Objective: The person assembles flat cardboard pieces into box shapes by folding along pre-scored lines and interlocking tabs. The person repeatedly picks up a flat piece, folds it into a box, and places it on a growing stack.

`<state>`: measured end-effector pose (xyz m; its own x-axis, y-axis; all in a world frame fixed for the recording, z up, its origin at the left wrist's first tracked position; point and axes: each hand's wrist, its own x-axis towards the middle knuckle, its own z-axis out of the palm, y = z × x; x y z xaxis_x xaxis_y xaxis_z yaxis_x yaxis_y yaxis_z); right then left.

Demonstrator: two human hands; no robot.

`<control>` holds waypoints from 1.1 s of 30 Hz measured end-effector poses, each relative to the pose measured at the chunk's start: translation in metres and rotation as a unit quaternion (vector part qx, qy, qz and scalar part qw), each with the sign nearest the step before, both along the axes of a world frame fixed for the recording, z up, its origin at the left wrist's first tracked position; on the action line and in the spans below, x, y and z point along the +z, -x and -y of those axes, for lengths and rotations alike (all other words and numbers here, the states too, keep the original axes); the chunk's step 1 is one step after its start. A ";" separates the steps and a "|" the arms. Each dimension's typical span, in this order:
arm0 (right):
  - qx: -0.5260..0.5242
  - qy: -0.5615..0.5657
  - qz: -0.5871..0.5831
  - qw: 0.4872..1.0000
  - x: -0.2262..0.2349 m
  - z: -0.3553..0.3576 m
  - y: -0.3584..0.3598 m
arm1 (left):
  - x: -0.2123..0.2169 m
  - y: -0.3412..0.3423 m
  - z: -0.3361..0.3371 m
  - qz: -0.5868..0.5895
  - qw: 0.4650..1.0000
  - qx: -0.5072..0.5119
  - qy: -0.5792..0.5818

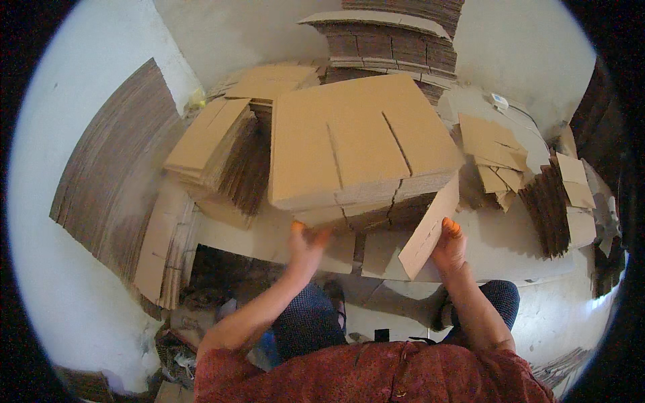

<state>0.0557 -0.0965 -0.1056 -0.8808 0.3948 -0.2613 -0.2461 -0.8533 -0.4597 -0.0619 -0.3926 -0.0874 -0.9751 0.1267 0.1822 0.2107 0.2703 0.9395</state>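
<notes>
A tall stack of slotted brown cardboard sheets [366,138] stands in front of me, two dark slots running in from its near edge. My right hand [449,247] is closed on a narrow cardboard piece [430,232], which tilts up beside the stack's near right corner. Just below the stack's near left edge is my left hand [309,240], slightly blurred, its thumb and fingers apart and nothing seen between them. Orange coverings show on the fingertips of both hands. Whether the left fingertips touch the stack I cannot tell.
More cardboard stacks stand to the left [208,138] and at the back [386,47]. Loose cardboard pieces [494,151] lie on the right of the pale work surface [484,235], near an upright bundle [545,211]. A small white device [498,101] with a cord lies at the back right.
</notes>
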 end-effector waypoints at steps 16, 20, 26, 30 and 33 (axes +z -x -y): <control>0.110 0.006 -0.042 0.993 0.023 0.058 0.128 | 0.015 0.059 0.043 -0.064 0.994 0.093 -0.005; 0.089 0.003 -0.036 0.995 0.041 0.060 0.119 | 0.019 0.067 0.052 -0.027 0.989 0.136 0.048; 0.004 -0.166 0.012 0.986 0.063 0.009 0.011 | 0.090 -0.005 0.037 -0.298 0.921 0.007 0.250; -0.044 -0.338 0.077 0.937 0.089 0.013 -0.059 | 0.197 -0.009 0.004 -0.461 0.799 0.053 0.382; -0.106 -0.506 0.066 0.854 0.103 0.018 -0.096 | 0.220 0.038 0.000 -0.471 0.723 0.087 0.497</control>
<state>0.1518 -0.1146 -0.0028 -0.7505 0.6243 0.2167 -0.2354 0.0539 -0.9704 -0.0996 -0.3924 0.1327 -0.4937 0.5428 0.6794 0.5133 0.8125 -0.2762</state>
